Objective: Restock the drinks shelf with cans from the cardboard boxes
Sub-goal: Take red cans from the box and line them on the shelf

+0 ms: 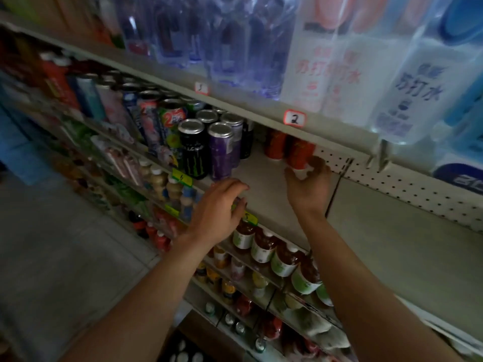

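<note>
— What is being held at the drinks shelf [264, 194]?

— A red can [299, 152] is gripped near its base by the right hand [308, 188], fingers curled round it, deep on the shelf against the pegboard back [392, 178]. A second red can [274, 145] is seen just to the left of that hand.

— And the left hand [218, 209]?

— It is held above the shelf's front edge, fingers loosely bent, nothing grasped. Just beyond its fingertips a purple can [221, 152] and a black can [193, 150] are stood side by side. Below both wrists, bottled tea [264, 248] is lined up on a lower shelf.
</note>
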A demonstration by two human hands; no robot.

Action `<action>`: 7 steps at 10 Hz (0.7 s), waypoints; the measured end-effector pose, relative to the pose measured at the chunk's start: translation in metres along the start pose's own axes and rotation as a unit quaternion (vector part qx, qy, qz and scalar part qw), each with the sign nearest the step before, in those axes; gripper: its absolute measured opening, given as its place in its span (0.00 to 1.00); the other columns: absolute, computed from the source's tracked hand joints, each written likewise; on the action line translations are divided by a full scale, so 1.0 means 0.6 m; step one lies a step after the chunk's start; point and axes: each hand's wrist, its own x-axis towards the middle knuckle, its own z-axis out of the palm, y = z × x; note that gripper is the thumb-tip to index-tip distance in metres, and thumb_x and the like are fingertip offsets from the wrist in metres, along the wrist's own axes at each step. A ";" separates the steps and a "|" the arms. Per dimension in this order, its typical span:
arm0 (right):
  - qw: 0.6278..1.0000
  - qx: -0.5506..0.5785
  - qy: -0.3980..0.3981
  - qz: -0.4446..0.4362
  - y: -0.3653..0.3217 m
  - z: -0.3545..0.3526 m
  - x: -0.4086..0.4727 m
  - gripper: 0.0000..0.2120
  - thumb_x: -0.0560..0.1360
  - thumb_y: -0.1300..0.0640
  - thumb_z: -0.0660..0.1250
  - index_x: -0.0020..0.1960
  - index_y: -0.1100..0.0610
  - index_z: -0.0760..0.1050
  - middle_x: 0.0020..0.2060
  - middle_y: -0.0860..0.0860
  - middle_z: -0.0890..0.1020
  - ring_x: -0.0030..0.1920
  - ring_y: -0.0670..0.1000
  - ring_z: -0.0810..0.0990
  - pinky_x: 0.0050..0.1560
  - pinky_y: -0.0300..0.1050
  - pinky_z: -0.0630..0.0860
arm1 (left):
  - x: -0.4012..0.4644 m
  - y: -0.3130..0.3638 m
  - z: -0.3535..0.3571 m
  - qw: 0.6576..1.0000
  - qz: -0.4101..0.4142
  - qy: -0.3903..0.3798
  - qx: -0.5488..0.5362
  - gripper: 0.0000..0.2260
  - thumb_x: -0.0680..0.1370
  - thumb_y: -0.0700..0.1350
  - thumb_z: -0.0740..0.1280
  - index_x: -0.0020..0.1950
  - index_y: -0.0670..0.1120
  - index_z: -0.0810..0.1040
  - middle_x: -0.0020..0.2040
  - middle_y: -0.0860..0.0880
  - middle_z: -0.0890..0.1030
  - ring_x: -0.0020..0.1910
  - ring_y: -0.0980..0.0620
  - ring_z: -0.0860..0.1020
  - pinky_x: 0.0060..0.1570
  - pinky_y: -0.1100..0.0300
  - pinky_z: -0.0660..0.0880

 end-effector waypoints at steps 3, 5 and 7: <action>0.825 0.065 -0.545 -0.135 0.041 0.156 -0.379 0.02 0.74 0.59 0.71 0.43 0.54 0.78 0.34 0.45 0.80 0.34 0.40 0.78 0.36 0.33 0.73 | -0.447 -0.163 0.029 0.878 -0.447 -0.158 -0.068 0.07 0.74 0.51 0.67 0.49 0.50 0.78 0.45 0.49 0.84 0.46 0.48 0.83 0.46 0.59 0.76; 0.664 -0.153 -0.722 -0.117 0.292 0.251 -0.545 0.05 0.78 0.58 0.66 0.51 0.48 0.77 0.41 0.43 0.77 0.44 0.44 0.74 0.45 0.34 0.69 | -0.706 -0.148 0.098 0.741 -0.632 -0.195 -0.112 0.32 0.67 0.62 0.56 0.54 0.39 0.80 0.54 0.38 0.83 0.56 0.40 0.80 0.56 0.51 0.75; 0.651 -0.199 -0.726 -0.097 0.580 0.378 -0.726 0.11 0.70 0.64 0.75 0.48 0.67 0.77 0.44 0.62 0.81 0.46 0.59 0.80 0.52 0.57 0.76 | -0.962 -0.164 0.306 0.650 -0.750 -0.102 -0.072 0.13 0.74 0.54 0.65 0.51 0.48 0.79 0.48 0.46 0.84 0.51 0.43 0.82 0.48 0.56 0.74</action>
